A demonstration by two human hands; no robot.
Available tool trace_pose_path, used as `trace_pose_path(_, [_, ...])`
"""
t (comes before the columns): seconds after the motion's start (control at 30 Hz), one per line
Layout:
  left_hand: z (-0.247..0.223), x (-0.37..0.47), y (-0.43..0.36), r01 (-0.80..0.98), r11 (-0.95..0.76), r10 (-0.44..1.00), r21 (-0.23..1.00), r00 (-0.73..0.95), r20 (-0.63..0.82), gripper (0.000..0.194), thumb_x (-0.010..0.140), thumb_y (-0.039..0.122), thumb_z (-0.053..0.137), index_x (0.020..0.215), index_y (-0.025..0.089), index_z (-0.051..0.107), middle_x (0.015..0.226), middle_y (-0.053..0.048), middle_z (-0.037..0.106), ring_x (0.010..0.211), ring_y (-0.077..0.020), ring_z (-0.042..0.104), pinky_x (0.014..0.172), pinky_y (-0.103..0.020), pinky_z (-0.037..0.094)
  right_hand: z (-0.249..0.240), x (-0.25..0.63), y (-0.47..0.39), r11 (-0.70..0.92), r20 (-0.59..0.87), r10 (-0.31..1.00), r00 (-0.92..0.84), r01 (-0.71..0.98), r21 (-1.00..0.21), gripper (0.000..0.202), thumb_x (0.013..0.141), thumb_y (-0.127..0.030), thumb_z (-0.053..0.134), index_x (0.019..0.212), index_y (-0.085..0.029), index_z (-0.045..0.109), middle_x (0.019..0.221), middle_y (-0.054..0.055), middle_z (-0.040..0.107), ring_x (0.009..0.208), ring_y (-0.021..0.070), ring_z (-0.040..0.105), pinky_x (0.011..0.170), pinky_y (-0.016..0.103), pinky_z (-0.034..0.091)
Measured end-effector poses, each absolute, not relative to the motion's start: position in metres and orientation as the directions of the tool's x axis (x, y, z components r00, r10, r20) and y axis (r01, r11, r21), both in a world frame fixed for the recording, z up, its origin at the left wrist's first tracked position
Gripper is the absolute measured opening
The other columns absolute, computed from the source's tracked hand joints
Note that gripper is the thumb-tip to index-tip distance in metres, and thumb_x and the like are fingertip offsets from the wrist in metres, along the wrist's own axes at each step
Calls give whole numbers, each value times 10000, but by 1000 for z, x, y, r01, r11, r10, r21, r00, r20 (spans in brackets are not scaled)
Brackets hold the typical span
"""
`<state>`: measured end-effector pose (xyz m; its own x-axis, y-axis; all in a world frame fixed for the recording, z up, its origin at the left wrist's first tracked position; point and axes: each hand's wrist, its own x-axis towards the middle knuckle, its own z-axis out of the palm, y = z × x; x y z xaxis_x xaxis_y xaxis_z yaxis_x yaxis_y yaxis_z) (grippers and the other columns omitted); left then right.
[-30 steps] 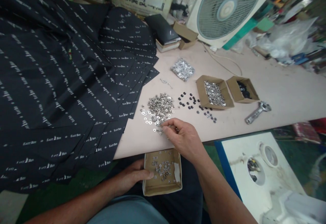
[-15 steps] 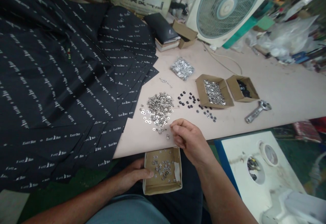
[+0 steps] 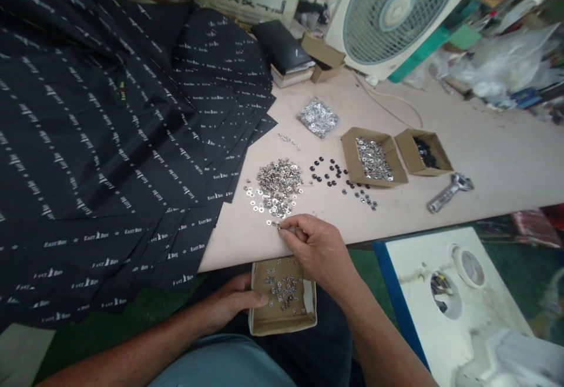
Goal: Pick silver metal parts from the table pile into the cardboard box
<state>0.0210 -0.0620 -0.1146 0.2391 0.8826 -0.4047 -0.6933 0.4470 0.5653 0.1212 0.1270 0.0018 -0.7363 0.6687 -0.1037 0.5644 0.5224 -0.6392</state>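
Observation:
My left hand [image 3: 235, 300] grips the left wall of a shallow cardboard box [image 3: 269, 323], its thumb over the rim. Small metal snap fasteners [image 3: 287, 288] lie scattered on the box's floor, below the table's front edge. Above the box, my right hand [image 3: 315, 243] is closed at the table, thumb and index fingertips together at a few loose snap fasteners [image 3: 274, 223]. Whether a piece is between those fingertips is too small to tell. Just beyond the fingers spreads a pile of silvery snap fasteners [image 3: 279, 181].
Black printed fabric [image 3: 145, 158] covers the left side. Black caps [image 3: 326, 176], a bag of metal parts [image 3: 318, 117], two open cardboard boxes [image 3: 352, 152] and an adjustable wrench [image 3: 449, 192] lie to the right. A box fan [image 3: 396, 8] stands behind. A white machine table [image 3: 480, 281] is at lower right.
My right hand has moved left and slightly down, to the loose fasteners at the pile's near edge. My left hand still holds the cardboard box in place.

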Motion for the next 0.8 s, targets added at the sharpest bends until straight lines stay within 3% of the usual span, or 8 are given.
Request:
trace_pose_path(0.17, [-117,21,-63,-700,444,883,560,238,-404,535,812,269,730,1338,176,701,1283,-111,783,1172,-362,704,1106,-522,462,7,122,128,450,-160,678,-718,577,-681,60,833,-194,703,796,-239,719,587,-73,451,576,129,459,629,280,372])
trace_pose_path(0.4, [-115,21,-63,-708,442,883,550,237,-405,527,817,281,741,1333,175,708,1294,-111,780,1180,-356,703,1127,-514,451,18,122,133,108,-311,715,-626,538,-836,142,853,-357,721,879,-217,728,627,-65,471,594,131,444,582,277,362])
trace_pose_path(0.63, [-114,21,-61,-701,448,879,555,231,-418,522,799,275,734,1311,173,724,1274,-107,790,1157,-352,714,1108,-500,464,5,108,127,434,-64,713,-698,512,-741,91,862,-216,717,915,-222,790,698,-41,541,655,137,524,670,295,408])
trace_pose_path(0.8, [-115,21,-62,-706,447,882,550,244,-404,540,795,277,739,1323,160,719,1287,-121,783,1208,-369,693,1133,-519,450,2,103,122,528,-28,686,-728,523,-669,97,862,-153,715,856,-222,783,690,-40,549,660,132,539,680,290,397])
